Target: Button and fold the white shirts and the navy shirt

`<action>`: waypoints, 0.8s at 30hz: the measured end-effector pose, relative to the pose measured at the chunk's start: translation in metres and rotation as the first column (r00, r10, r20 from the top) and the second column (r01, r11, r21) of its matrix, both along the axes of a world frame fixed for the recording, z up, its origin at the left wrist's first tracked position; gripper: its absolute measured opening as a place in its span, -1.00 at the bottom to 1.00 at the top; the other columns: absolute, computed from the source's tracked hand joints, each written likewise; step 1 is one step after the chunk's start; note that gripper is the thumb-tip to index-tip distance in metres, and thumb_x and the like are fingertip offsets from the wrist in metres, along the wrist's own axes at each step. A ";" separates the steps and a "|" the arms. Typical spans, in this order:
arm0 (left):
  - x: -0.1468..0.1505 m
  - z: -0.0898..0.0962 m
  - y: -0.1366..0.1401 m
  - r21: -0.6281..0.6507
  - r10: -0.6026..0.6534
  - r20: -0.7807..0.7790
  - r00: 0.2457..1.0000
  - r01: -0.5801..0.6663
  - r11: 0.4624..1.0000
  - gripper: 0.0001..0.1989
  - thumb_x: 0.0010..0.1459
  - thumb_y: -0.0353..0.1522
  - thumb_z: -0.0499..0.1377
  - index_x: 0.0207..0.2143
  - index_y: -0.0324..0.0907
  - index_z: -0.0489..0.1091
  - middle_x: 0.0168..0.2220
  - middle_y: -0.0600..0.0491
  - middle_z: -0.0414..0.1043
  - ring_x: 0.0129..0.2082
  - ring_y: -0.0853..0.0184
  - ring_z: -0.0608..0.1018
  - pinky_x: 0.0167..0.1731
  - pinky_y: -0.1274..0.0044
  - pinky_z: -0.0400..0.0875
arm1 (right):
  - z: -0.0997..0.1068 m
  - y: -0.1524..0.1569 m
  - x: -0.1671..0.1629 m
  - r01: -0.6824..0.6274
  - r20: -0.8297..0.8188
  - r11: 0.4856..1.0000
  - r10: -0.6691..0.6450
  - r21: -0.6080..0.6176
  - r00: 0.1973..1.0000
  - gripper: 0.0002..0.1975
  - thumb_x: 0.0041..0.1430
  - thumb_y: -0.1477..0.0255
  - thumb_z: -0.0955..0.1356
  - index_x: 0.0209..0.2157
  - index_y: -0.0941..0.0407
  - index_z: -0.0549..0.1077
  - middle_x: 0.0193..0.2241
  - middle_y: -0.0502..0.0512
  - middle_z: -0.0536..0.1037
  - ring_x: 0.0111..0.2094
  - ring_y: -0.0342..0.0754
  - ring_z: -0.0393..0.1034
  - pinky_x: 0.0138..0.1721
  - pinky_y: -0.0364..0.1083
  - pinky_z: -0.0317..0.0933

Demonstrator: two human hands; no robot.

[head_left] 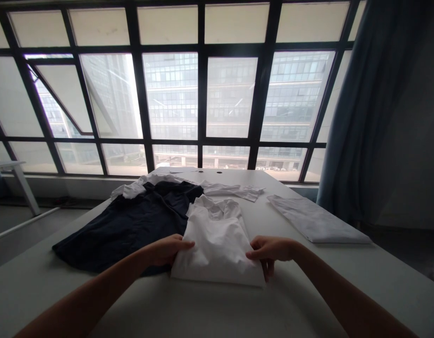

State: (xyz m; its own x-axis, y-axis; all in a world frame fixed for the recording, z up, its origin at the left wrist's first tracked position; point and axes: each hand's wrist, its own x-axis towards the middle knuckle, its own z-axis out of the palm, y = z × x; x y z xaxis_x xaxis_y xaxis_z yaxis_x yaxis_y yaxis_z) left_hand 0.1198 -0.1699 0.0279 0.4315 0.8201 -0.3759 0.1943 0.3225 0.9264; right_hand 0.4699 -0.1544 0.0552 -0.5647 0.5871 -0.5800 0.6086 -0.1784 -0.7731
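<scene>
On smooth table (146,310), creased, folded white shirt (217,244)

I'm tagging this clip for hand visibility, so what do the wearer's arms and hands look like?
The left hand and right hand are ungloved. The left forearm and right forearm are slim, without visible sleeves. No watch, bracelet or ring shows; dim light obscures finer detail.

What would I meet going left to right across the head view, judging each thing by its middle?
White side table → dark garment → left hand → white shirt → right hand → folded white cloth.
</scene>
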 end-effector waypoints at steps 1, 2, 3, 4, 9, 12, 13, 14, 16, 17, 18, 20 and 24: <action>0.003 0.002 0.004 -0.046 0.057 0.057 0.997 -0.054 0.997 -0.45 -0.27 -0.08 0.47 -0.27 -0.26 0.53 -0.24 -0.09 0.59 -0.25 0.17 0.61 -0.25 0.46 0.52 | -0.002 0.003 -0.003 0.086 -0.012 0.996 -0.086 0.037 0.996 -0.31 -0.14 -0.09 0.49 -0.25 0.28 0.49 -0.48 0.12 0.56 -0.55 -0.14 0.46 -0.53 -0.22 0.38; 0.006 0.003 0.010 -0.063 0.102 0.100 0.990 -0.096 0.993 -0.42 -0.30 -0.09 0.48 -0.27 -0.29 0.53 -0.24 -0.12 0.59 -0.25 0.16 0.61 -0.22 0.45 0.51 | -0.005 0.006 -0.007 0.182 -0.035 0.980 -0.180 0.077 0.983 -0.33 -0.06 -0.08 0.46 -0.23 0.27 0.48 -0.44 0.14 0.56 -0.55 -0.14 0.46 -0.54 -0.21 0.37; 0.009 0.004 0.018 -0.044 0.125 0.125 0.984 -0.120 0.992 -0.40 -0.31 -0.09 0.49 -0.28 -0.33 0.52 -0.25 -0.15 0.59 -0.26 0.15 0.61 -0.22 0.44 0.51 | -0.008 0.008 -0.011 0.277 -0.067 0.954 -0.270 0.114 0.960 -0.37 0.02 -0.07 0.42 -0.22 0.27 0.48 -0.40 0.15 0.56 -0.53 -0.14 0.46 -0.53 -0.21 0.38; 0.013 0.005 0.028 -0.028 0.151 0.137 0.979 -0.148 0.989 -0.38 -0.32 -0.09 0.49 -0.29 -0.36 0.52 -0.27 -0.18 0.58 -0.28 0.14 0.61 -0.24 0.43 0.51 | -0.011 0.010 -0.016 0.364 -0.106 0.920 -0.352 0.144 0.930 -0.42 0.09 -0.03 0.40 -0.22 0.26 0.47 -0.37 0.16 0.56 -0.50 -0.13 0.47 -0.52 -0.20 0.38; 0.029 0.002 0.084 0.059 0.281 0.139 0.950 -0.291 0.955 -0.47 -0.26 -0.15 0.48 -0.37 -0.41 0.48 -0.41 -0.17 0.56 -0.42 0.14 0.59 -0.38 0.40 0.48 | -0.024 0.013 -0.038 0.616 -0.306 0.765 -0.550 0.189 0.777 -0.67 0.14 0.29 0.44 -0.16 0.23 0.45 -0.25 0.20 0.58 -0.33 -0.04 0.51 -0.39 -0.16 0.39; 0.030 0.009 0.109 0.147 0.332 0.200 0.922 -0.363 0.920 -0.59 -0.17 -0.23 0.45 -0.38 -0.38 0.47 -0.45 -0.09 0.54 -0.47 0.23 0.56 -0.40 0.46 0.45 | -0.024 0.015 -0.037 0.691 -0.451 0.678 -0.550 0.249 0.703 -0.68 0.05 0.40 0.46 -0.16 0.22 0.44 -0.23 0.20 0.59 -0.26 0.03 0.51 -0.30 -0.11 0.41; 0.029 0.014 0.116 0.180 0.340 0.229 0.912 -0.383 0.906 -0.62 -0.13 -0.25 0.43 -0.36 -0.37 0.48 -0.45 -0.07 0.54 -0.47 0.27 0.55 -0.40 0.48 0.45 | -0.022 0.017 -0.034 0.712 -0.497 0.652 -0.542 0.260 0.678 -0.68 0.04 0.40 0.46 -0.16 0.21 0.44 -0.23 0.20 0.59 -0.26 0.04 0.51 -0.30 -0.10 0.41; 0.026 0.020 0.122 0.213 0.344 0.256 0.903 -0.400 0.892 -0.64 -0.09 -0.26 0.41 -0.33 -0.36 0.48 -0.45 -0.04 0.54 -0.47 0.29 0.54 -0.39 0.49 0.45 | -0.019 0.020 -0.031 0.730 -0.535 0.631 -0.535 0.262 0.655 -0.68 0.04 0.38 0.45 -0.16 0.19 0.44 -0.23 0.19 0.59 -0.26 0.04 0.51 -0.31 -0.09 0.42; 0.022 0.034 0.136 0.273 0.344 0.294 0.891 -0.424 0.863 -0.66 -0.04 -0.27 0.38 -0.29 -0.35 0.48 -0.44 -0.02 0.53 -0.47 0.32 0.53 -0.38 0.50 0.44 | -0.012 0.032 -0.024 0.758 -0.582 0.598 -0.530 0.259 0.617 -0.68 0.06 0.35 0.44 -0.15 0.16 0.42 -0.26 0.17 0.59 -0.30 0.03 0.50 -0.37 -0.09 0.41; 0.021 0.041 0.144 0.300 0.344 0.303 0.889 -0.431 0.851 -0.67 -0.02 -0.28 0.36 -0.28 -0.35 0.48 -0.45 -0.01 0.52 -0.48 0.33 0.51 -0.39 0.51 0.43 | -0.008 0.039 -0.022 0.769 -0.595 0.580 -0.529 0.268 0.606 -0.69 0.06 0.35 0.43 -0.16 0.15 0.41 -0.29 0.16 0.59 -0.33 0.02 0.50 -0.39 -0.10 0.40; 0.021 0.046 0.153 0.322 0.343 0.305 0.889 -0.435 0.841 -0.68 0.00 -0.28 0.35 -0.28 -0.36 0.48 -0.46 -0.01 0.51 -0.49 0.34 0.50 -0.41 0.51 0.42 | -0.006 0.049 -0.020 0.779 -0.602 0.557 -0.527 0.289 0.600 -0.71 0.06 0.36 0.42 -0.17 0.15 0.41 -0.31 0.15 0.60 -0.35 0.00 0.49 -0.41 -0.11 0.39; 0.025 0.053 0.172 0.359 0.349 0.293 0.890 -0.441 0.823 -0.71 0.03 -0.29 0.32 -0.29 -0.38 0.48 -0.50 -0.01 0.49 -0.52 0.35 0.47 -0.45 0.53 0.38 | -0.003 0.071 -0.019 0.793 -0.599 0.498 -0.531 0.351 0.599 -0.75 0.06 0.40 0.40 -0.20 0.16 0.42 -0.34 0.14 0.59 -0.37 -0.01 0.48 -0.41 -0.13 0.36; 0.041 0.045 0.208 0.410 0.414 0.226 0.882 -0.471 0.781 -0.80 0.10 -0.35 0.26 -0.37 -0.37 0.47 -0.56 0.01 0.44 -0.56 0.38 0.42 -0.50 0.55 0.30 | -0.012 0.113 -0.022 0.779 -0.516 0.370 -0.594 0.506 0.617 -0.72 0.07 0.42 0.35 -0.15 0.22 0.44 -0.26 0.21 0.60 -0.31 0.02 0.49 -0.34 -0.12 0.35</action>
